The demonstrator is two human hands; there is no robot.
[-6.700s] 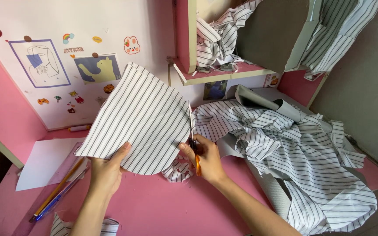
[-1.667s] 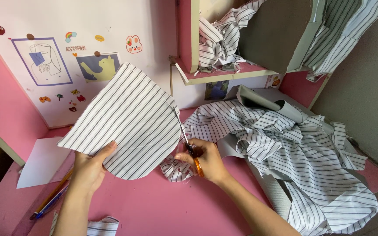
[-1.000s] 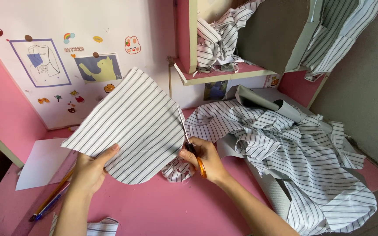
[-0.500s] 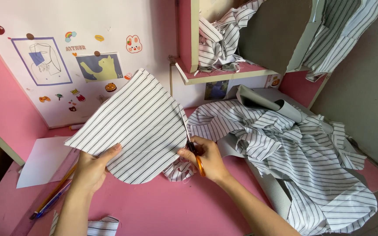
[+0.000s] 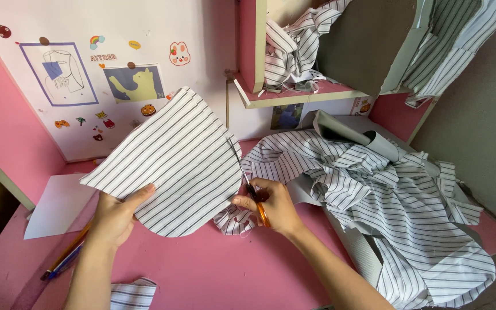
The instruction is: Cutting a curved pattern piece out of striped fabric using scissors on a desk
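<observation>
From the head camera, the left hand (image 5: 115, 213) is closed on the lower left edge of a striped fabric piece (image 5: 173, 166), thumb on top and the other fingers hidden underneath, holding it raised and spread flat above the pink surface (image 5: 231, 275). The right hand (image 5: 271, 204) is closed around the orange handles of a pair of scissors (image 5: 248, 183), whose blades point up and away along the right edge of the fabric piece. Just below the blades a small bunch of striped cloth hangs down to the surface. To the right lies a large heap of striped cloth (image 5: 386, 201), spread over a grey sheet. A white sheet of paper (image 5: 58, 204) lies on the left, with pencils (image 5: 64, 261) beside the left wrist. A striped scrap (image 5: 133, 293) sits at the near edge. More striped cloth fills the shelf (image 5: 299, 95) above.
</observation>
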